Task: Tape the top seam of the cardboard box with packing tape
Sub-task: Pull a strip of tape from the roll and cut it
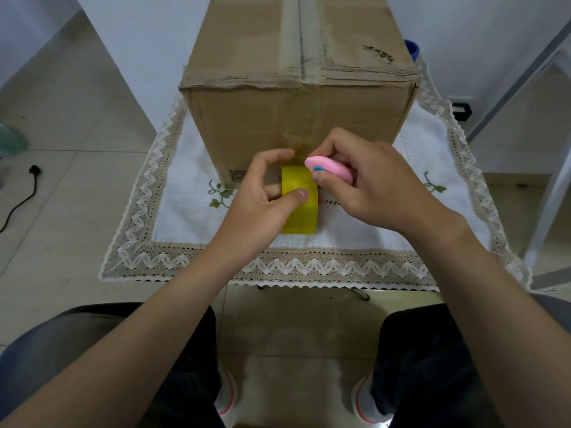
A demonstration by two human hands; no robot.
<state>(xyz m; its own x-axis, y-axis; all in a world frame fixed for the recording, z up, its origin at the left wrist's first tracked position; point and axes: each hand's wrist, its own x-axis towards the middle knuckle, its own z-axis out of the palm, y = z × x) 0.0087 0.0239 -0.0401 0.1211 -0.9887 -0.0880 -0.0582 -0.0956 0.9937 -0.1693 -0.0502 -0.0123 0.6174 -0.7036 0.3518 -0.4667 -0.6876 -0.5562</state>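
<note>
Upright, the yellow packing-tape roll (299, 199) was gripped by the left hand (265, 196), band running 12-to-6 below the brown cardboard box (296, 88); right hand (370, 183) clamped a pink oval cutter (329, 168) at 1 o'clock.

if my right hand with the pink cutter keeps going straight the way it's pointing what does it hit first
Most likely the clear tape strip stretched between the yellow tape roll and the cardboard box. The right hand aims the pink cutter left at it; depth is uncertain.
</note>
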